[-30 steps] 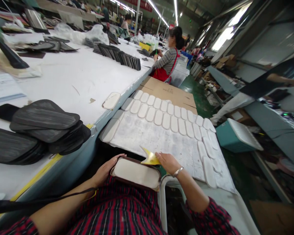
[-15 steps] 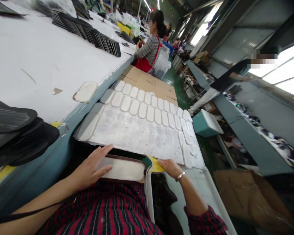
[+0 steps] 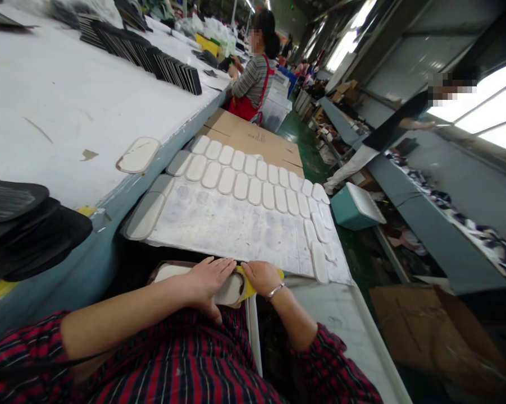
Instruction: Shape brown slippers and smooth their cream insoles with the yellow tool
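My left hand (image 3: 208, 280) lies over a long white pad with a brown edge (image 3: 171, 271), fingers stretched out flat and together, thumb spread downward. Close beside it, my right hand (image 3: 261, 276) holds a thin yellow piece (image 3: 249, 287) at the pad's right end, with the fingertips of both hands almost touching. What the yellow piece is I cannot tell, since my fingers hide much of it. A dark curved edge shows on the pad next to it. Just ahead is a white-covered board (image 3: 231, 224) bearing rows of rounded white pads (image 3: 226, 180) with grey rims.
A white table (image 3: 37, 112) to the left carries stacked black pieces (image 3: 29, 230), a row of dark pads (image 3: 172, 70) and one loose pad (image 3: 138, 155). Cardboard (image 3: 253, 137) lies beyond the board. One co-worker (image 3: 253, 84) sits ahead; another person (image 3: 387, 129) stands at right.
My left hand has slid right along the pad toward my right hand. My right hand has moved left with the yellow piece, which now lies over the pad's right end.
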{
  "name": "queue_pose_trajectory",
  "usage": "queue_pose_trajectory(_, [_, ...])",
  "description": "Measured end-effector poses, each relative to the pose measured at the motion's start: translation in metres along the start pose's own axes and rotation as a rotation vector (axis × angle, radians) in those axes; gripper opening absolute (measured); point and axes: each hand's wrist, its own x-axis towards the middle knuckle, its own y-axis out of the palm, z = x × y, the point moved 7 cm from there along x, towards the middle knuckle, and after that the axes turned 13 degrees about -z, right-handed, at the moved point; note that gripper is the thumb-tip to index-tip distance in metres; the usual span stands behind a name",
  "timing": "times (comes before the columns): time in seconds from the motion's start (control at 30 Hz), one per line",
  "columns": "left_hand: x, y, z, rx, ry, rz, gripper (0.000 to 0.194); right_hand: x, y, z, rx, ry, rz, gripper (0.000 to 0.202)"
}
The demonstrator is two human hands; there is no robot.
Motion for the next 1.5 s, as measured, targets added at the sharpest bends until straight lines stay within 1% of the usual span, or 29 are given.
queue_pose_trajectory(0.2, [0.0, 0.003, -0.008, 0.103, -0.051, 0.008, 0.127, -0.002, -0.004, 0.004, -0.022, -0.022, -0.172, 0.05])
queue_pose_trajectory(0.37, [-0.004, 0.005, -0.007, 0.138, -0.091, -0.03, 0.121, 0.001, -0.005, 0.005, -0.041, -0.063, -0.206, 0.049])
queue_pose_trajectory(0.53, [-0.008, 0.006, -0.007, 0.192, -0.09, -0.085, 0.113, 0.006, -0.003, 0.009, -0.03, -0.114, -0.174, 0.053])
queue_pose_trajectory(0.63, [-0.01, 0.008, -0.008, 0.234, -0.074, -0.094, 0.109, 0.008, 0.0, 0.012, -0.016, -0.155, -0.095, 0.054])
queue_pose_trajectory(0.73, [-0.012, 0.009, -0.012, 0.263, -0.036, -0.126, 0.103, 0.008, 0.003, 0.014, -0.031, -0.177, 0.001, 0.054])
queue_pose_trajectory(0.87, [-0.016, 0.011, -0.017, 0.279, 0.027, -0.166, 0.089, 0.005, 0.0, 0.013, -0.046, -0.194, 0.067, 0.053])
queue_pose_trajectory(0.97, [-0.017, 0.008, -0.014, 0.244, 0.043, -0.129, 0.086, -0.001, -0.004, 0.011, -0.055, -0.2, 0.098, 0.054])
queue_pose_trajectory(1.0, [-0.016, 0.007, -0.012, 0.229, 0.038, -0.103, 0.09, -0.005, -0.005, 0.011, -0.059, -0.2, 0.086, 0.054])
queue_pose_trajectory(1.07, [-0.015, 0.003, -0.009, 0.207, 0.024, -0.056, 0.1, -0.015, -0.007, 0.013, -0.067, -0.191, 0.02, 0.054])
queue_pose_trajectory(1.17, [-0.011, 0.001, -0.009, 0.188, 0.008, -0.023, 0.117, -0.032, -0.008, 0.017, -0.068, -0.121, -0.128, 0.05])
queue_pose_trajectory(1.23, [-0.008, 0.003, -0.012, 0.186, 0.002, -0.025, 0.124, -0.041, -0.008, 0.017, -0.071, -0.021, -0.203, 0.046])
queue_pose_trajectory(1.37, [-0.004, 0.009, -0.019, 0.194, 0.006, -0.084, 0.132, -0.05, -0.005, 0.017, -0.083, 0.184, -0.265, 0.044])
queue_pose_trajectory(1.5, [-0.003, 0.009, -0.018, 0.21, -0.015, -0.147, 0.13, -0.054, -0.003, 0.019, -0.086, 0.296, -0.295, 0.045])
